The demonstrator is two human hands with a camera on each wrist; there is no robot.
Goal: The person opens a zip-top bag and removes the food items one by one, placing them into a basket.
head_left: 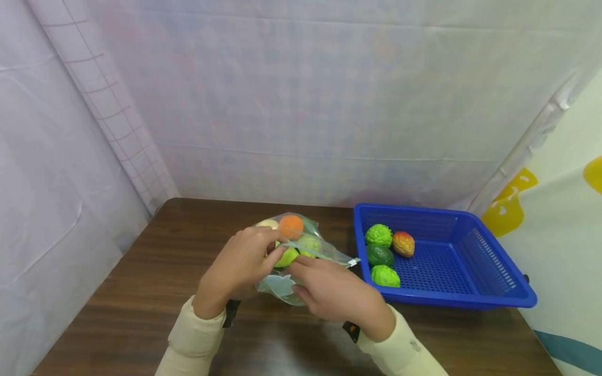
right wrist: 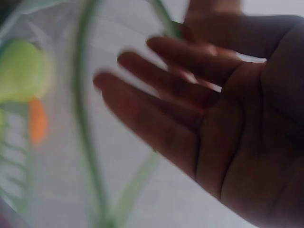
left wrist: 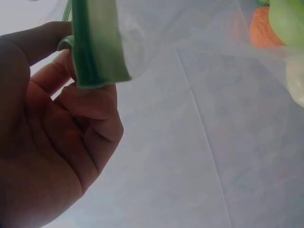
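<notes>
On the brown tabletop [head_left: 127, 308], just left of the blue basket [head_left: 456, 300], I have a clear plastic bag [head_left: 277, 286] between my hands, with fruit shapes inside it. My left hand [head_left: 242, 256], the one farther from the basket, pinches the bag by its green edge [left wrist: 97, 47], thumb and curled fingers clamped on that strip. My right hand [head_left: 336, 287], nearer the basket, is at the bag's mouth with its fingers stretched out and slightly apart; the close view is blurred, so I cannot tell which fingertips touch the plastic. In the bag, left of the basket, I see an orange fruit [head_left: 291, 226], a pale yellow piece [head_left: 268, 224] at its far side from the basket, and a light green fruit [head_left: 309, 244] on the side toward the basket. The bag's white slider [head_left: 354, 262] sits right by the basket's left side. Within the basket, gathered toward its left end, lie two bumpy bright green fruits [head_left: 385, 275], with a dark green fruit [head_left: 380, 256] between them and a red-and-yellow fruit [head_left: 403, 244] beside these. Behind the basket hangs a pale curtain [head_left: 301, 104]; to its right, a cloth [head_left: 559, 235] with yellow shapes.
</notes>
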